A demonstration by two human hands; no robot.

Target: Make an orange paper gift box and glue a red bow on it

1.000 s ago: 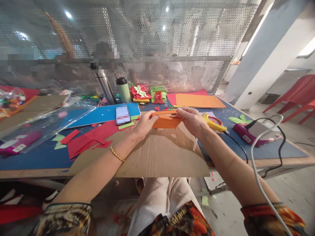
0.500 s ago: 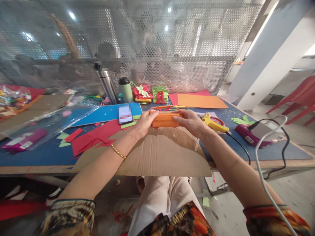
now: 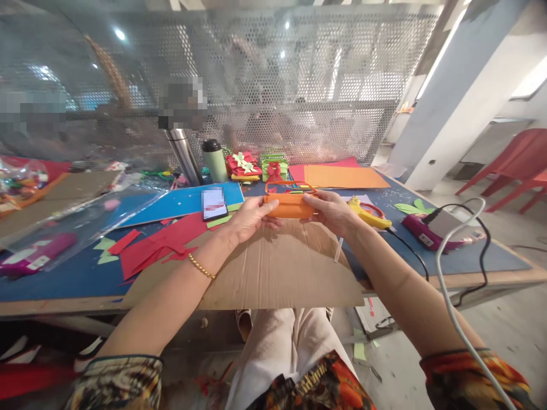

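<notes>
Between my two hands is a small orange paper handbag (image 3: 289,206) with a thin strip handle arching over its top. My left hand (image 3: 254,217) grips its left end, thumb on the near face and fingers beneath. At the right end my right hand (image 3: 327,210) pinches it, thumb near the top edge. The bag is held above a brown cardboard sheet (image 3: 273,267). Just right of my right hand lies a yellow glue gun (image 3: 370,217) with a black cord. A phone (image 3: 214,204) rests left of my left hand.
Red paper pieces (image 3: 160,242) lie at left beside a blue sheet (image 3: 179,202). Behind stand a steel flask (image 3: 186,156), a green bottle (image 3: 215,161) and finished-looking red and green paper bags (image 3: 274,167). Orange sheets (image 3: 346,176) lie at the back right. A white cable (image 3: 444,285) hangs across the right.
The orange bag is turned slightly, showing a smoother front face. My left fingers have shifted beneath it and my left thumb now lies on its front. The view has moved a little.
</notes>
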